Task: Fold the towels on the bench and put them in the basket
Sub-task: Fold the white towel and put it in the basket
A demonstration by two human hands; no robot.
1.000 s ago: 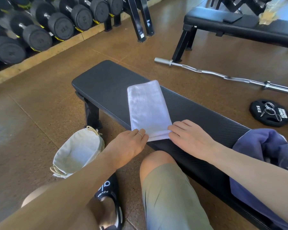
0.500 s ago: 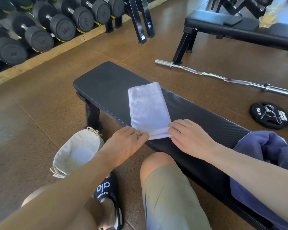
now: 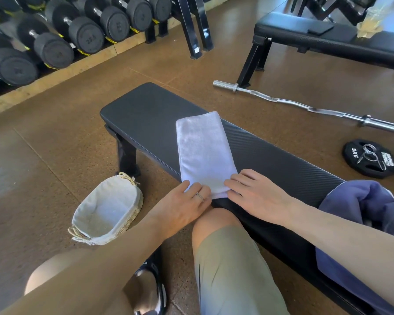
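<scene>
A white towel [image 3: 203, 151], folded into a long narrow strip, lies across the black bench [image 3: 146, 114]. My left hand [image 3: 182, 205] pinches its near left corner, a ring on one finger. My right hand [image 3: 257, 194] holds the near right corner, fingers curled on the towel's edge. A crumpled blue-purple towel [image 3: 362, 208] sits on the bench at the right, partly behind my right forearm. The lined woven basket [image 3: 132, 210] stands on the floor to the left of the bench, with nothing in it.
Dumbbells on a rack [image 3: 55, 35] line the far left. A curl bar [image 3: 305, 105] and a 5 kg plate [image 3: 369, 158] lie on the floor beyond the bench. A second bench [image 3: 328, 39] stands at the back right. My knees and a sandalled foot [image 3: 150, 289] are below.
Both hands have closed in on the towel's near end, the left sliding onto its corner. The towel itself has stayed where it lay.
</scene>
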